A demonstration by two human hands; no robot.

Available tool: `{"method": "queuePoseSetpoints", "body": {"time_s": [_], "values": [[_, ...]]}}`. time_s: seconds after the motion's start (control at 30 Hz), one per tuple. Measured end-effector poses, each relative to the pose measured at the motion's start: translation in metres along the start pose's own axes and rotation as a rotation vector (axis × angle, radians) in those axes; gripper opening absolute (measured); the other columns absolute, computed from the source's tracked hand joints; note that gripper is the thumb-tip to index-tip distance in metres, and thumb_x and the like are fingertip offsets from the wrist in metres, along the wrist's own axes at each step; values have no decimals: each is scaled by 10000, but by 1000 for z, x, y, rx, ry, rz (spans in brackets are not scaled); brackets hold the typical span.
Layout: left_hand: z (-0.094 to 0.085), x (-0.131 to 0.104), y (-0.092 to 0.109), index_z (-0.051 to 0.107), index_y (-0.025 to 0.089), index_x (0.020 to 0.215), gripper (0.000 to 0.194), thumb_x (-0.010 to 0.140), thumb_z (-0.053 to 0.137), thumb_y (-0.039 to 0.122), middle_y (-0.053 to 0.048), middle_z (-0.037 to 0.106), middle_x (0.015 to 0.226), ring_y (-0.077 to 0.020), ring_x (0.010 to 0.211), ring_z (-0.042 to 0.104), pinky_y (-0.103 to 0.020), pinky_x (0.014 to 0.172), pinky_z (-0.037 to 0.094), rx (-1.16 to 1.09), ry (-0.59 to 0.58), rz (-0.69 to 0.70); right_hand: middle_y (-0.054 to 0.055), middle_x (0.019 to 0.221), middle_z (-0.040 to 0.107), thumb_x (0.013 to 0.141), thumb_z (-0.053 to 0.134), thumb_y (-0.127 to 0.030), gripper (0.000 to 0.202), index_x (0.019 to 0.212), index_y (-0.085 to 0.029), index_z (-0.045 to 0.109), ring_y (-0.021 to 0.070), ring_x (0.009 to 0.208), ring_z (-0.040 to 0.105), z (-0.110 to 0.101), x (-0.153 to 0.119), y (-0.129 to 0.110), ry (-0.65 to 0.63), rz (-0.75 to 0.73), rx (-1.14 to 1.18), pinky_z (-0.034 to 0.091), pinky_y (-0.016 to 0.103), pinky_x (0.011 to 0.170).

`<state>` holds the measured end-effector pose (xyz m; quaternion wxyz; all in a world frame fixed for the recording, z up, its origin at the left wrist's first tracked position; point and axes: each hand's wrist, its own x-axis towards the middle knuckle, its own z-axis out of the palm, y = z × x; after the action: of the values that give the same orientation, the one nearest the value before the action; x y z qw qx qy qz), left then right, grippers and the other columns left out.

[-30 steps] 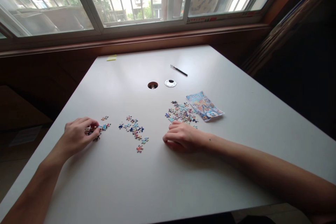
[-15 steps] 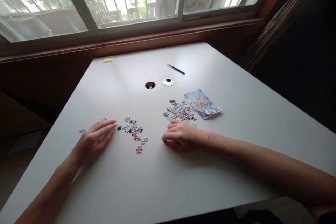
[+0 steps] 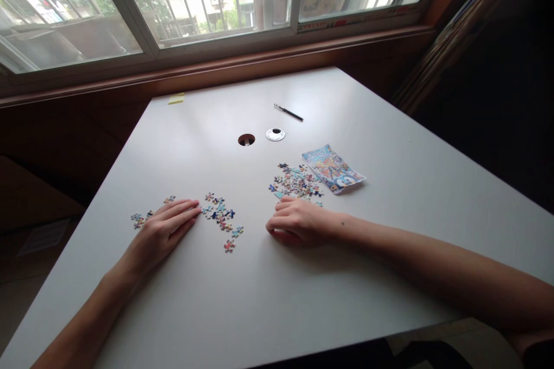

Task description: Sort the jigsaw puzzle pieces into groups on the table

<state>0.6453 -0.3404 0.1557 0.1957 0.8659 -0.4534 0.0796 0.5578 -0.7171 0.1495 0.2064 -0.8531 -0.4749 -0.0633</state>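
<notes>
My left hand point(image 3: 162, 228) lies palm down on the white table with its fingers stretched out. Its fingertips reach the left side of a loose cluster of jigsaw pieces point(image 3: 221, 216); what lies under the fingers is hidden. Several more pieces point(image 3: 137, 220) lie just beyond its knuckles. My right hand point(image 3: 298, 223) rests on the table with the fingers curled in, and no piece shows in it. Directly behind it is a denser heap of jigsaw pieces point(image 3: 300, 181), partly covered by the knuckles. A single reddish piece point(image 3: 229, 245) lies nearest to me between the hands.
A colourful printed picture sheet point(image 3: 333, 168) lies at the heap's right side. Farther back are a pen point(image 3: 288, 112), a round silver cover point(image 3: 275, 134) and a round hole point(image 3: 246, 139) in the table point(image 3: 259, 311). A yellow sticky note point(image 3: 176, 98) lies near the far left corner.
My left hand has slid slightly right, toward the middle cluster, covering a dark blue piece at its edge. More pieces show behind it on the left. My right hand stays in place.
</notes>
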Motion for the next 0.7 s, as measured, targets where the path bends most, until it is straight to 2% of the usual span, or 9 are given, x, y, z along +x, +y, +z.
{"method": "queuePoseSetpoints", "body": {"time_s": [0.17, 0.3, 0.6, 0.7], "values": [[2, -1, 0, 726, 285, 1161, 247, 971, 572, 248, -59, 710, 1235, -248, 1143, 661, -440, 1044, 513, -19, 33, -27, 13, 738, 639, 967, 482, -203, 106, 934, -199, 583, 140, 696, 510, 0, 0, 0, -12, 0, -6, 333, 287, 760], [0, 0, 3, 712, 250, 1049, 167, 957, 575, 223, -59, 712, 1196, -228, 1098, 665, -410, 1055, 488, -9, 30, -52, 12, 733, 633, 966, 480, -202, 113, 923, -196, 584, 139, 691, 507, 0, 0, 0, -9, -3, -14, 335, 289, 753], [1, 2, 7, 623, 223, 1018, 136, 882, 615, 229, -52, 704, 1073, -214, 997, 667, -416, 1086, 429, -6, 15, -95, 13, 731, 631, 973, 473, -210, 128, 929, -193, 592, 140, 689, 497, 0, 0, 0, -4, 4, -1, 339, 289, 753], [-3, 2, 7, 629, 224, 1009, 146, 866, 633, 255, -45, 709, 1038, -221, 975, 671, -395, 1030, 456, 17, 38, -95, 11, 736, 633, 971, 480, -216, 119, 941, -197, 593, 142, 697, 502, 0, -1, 0, 2, 11, 4, 343, 286, 764]]}}
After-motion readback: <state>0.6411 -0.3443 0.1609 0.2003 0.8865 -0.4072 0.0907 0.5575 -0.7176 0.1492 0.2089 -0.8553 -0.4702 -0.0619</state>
